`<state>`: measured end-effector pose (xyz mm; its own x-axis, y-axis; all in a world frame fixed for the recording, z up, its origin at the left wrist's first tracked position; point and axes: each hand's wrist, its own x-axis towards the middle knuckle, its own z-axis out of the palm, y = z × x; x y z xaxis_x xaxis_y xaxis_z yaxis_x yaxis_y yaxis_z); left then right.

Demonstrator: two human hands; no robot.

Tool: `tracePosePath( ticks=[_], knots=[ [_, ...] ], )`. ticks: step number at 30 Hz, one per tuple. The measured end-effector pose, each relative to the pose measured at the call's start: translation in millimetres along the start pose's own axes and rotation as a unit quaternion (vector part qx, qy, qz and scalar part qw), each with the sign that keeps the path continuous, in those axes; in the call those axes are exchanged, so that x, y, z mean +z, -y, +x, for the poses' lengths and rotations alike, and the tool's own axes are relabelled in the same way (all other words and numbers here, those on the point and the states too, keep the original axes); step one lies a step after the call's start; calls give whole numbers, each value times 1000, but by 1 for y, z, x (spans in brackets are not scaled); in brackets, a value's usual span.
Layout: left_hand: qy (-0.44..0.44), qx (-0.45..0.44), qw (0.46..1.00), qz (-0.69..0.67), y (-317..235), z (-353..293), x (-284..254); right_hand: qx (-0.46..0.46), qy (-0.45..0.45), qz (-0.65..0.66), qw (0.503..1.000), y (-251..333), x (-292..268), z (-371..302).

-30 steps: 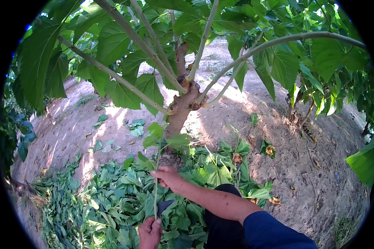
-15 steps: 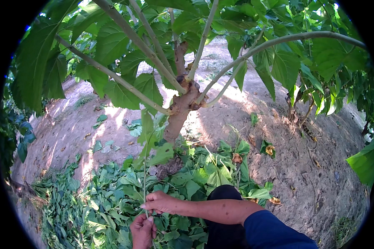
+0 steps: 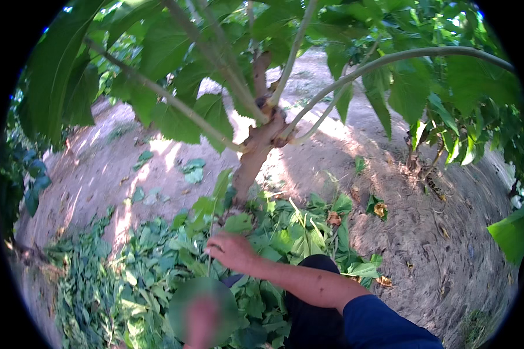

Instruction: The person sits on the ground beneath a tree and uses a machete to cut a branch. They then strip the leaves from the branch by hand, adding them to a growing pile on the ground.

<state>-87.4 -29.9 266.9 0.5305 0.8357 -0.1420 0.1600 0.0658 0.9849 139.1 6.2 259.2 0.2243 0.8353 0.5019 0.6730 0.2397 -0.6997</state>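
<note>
A slender leafy shoot rises in front of the tree trunk. Its thin stem passes my right hand, whose fingers are closed on it just below the upper leaves. My left hand is lower, over the pile of leaves; a blurred round patch smears its fingers, so I cannot see what they hold. A small dark bluish shape shows between the two hands, too unclear to name. Beneath both hands lie many loose green leaves.
Several branches with broad leaves fan out from the trunk's top, one arching far right. Bare, sloping soil lies to the right, with a few dry brown leaves. My dark-clothed knee is beside my right forearm.
My right hand has moved up along the stem, away from my left hand. The left hand has dropped slightly and is now blurred. The view has shifted a little.
</note>
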Motion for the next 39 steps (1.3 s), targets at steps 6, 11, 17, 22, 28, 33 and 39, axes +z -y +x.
tracePosePath(
  ticks=[6, 11, 17, 22, 28, 33, 39],
  knots=[
    [16, 82, 991, 103, 37, 10, -11, 63, 82, -79, 992, -2, -2, -3],
    [20, 90, 993, 78, 28, 8, -12, 82, 66, -84, 991, 1, -2, -1],
    [18, 104, 991, 86, 34, 9, -13, 75, 21, -98, 992, -1, -9, 6],
    [38, 125, 988, 79, 5, 3, 2, 100, 97, -175, 975, -11, -12, 6],
    [44, 150, 982, 103, 17, 3, -1, 124, 99, -154, 975, -22, 10, -6],
    [-5, 101, 991, 91, 41, 11, -10, 75, 301, -183, 933, 22, 13, -19],
    [-24, -16, 1000, 4, 4, 9, 3, 6, 236, -103, 966, 3, 40, -38]
  ],
)
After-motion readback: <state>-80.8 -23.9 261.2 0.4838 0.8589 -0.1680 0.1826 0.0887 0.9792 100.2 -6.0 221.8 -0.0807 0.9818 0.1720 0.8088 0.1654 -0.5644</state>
